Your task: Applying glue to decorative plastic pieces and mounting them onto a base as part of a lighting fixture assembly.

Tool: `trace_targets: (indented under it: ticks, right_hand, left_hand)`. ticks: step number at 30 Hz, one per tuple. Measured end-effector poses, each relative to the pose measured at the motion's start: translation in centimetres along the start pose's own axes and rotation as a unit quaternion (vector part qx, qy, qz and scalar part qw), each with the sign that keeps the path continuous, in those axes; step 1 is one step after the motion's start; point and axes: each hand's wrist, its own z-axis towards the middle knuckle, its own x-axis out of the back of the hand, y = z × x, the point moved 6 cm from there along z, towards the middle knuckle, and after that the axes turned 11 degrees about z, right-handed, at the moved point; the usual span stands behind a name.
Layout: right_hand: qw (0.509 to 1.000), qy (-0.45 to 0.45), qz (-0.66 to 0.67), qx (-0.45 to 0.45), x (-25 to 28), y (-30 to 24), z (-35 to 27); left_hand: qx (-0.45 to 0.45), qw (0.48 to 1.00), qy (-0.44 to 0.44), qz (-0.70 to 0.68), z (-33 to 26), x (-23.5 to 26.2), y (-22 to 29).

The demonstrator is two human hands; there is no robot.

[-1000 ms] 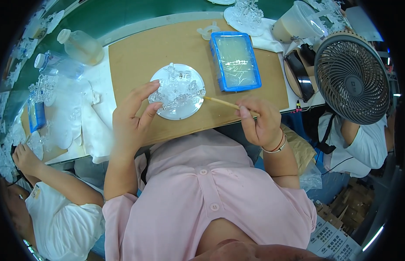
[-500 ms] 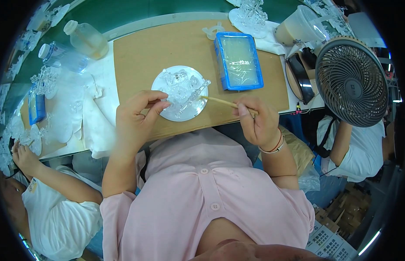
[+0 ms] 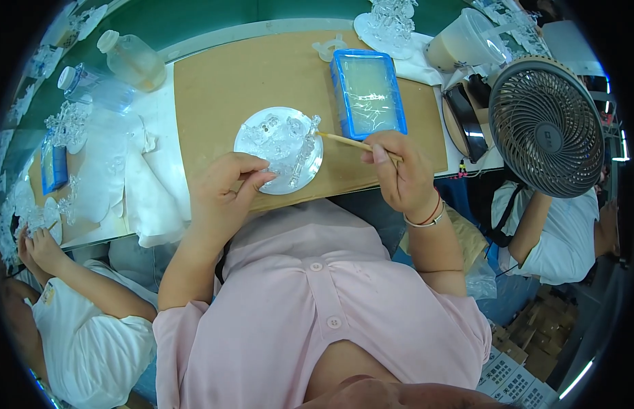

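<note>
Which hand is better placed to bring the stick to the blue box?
Probably the right hand: it holds the stick and is right beside the blue box. The left hand is at the plate, farther from the box.

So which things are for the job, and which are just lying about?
For the job:
thin stick in the right hand
round white plate by the left hand
clear pieces on it
perhaps the blue box

Seemingly lying about:
fan
white cloth
two bottles
</note>
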Motion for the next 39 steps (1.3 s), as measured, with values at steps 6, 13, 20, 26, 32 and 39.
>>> trace_targets:
  ticks: [6, 13, 20, 26, 32, 39]
  right_hand:
    - [0.999, -0.040, 0.001, 0.032, 0.3, -1.7, -1.2]
    - [1.000, -0.001, 0.000, -0.002, 0.4, -1.0, -1.1]
    - [0.996, 0.049, 0.076, -0.017, 2.9, -3.0, -2.6]
    - [0.977, 0.191, 0.004, -0.095, 6.3, -1.1, -2.2]
    - [0.982, 0.142, 0.006, -0.122, 5.6, -0.1, -2.1]
    - [0.978, 0.170, 0.107, -0.051, 5.0, -2.1, -3.4]
  left_hand:
    - [-0.025, 0.999, 0.033, 0.004, -0.1, -0.5, 0.1]
    - [-0.046, 0.998, 0.053, 0.001, 0.6, -1.2, 0.4]
    - [-0.051, 0.994, 0.093, -0.018, 0.9, -1.5, 0.9]
    - [-0.045, 0.994, 0.097, -0.009, 1.4, -1.7, 1.2]
    - [-0.018, 0.995, 0.085, -0.049, 1.6, -1.9, 0.9]
    - [-0.004, 0.996, 0.067, -0.058, 1.9, -2.2, 1.3]
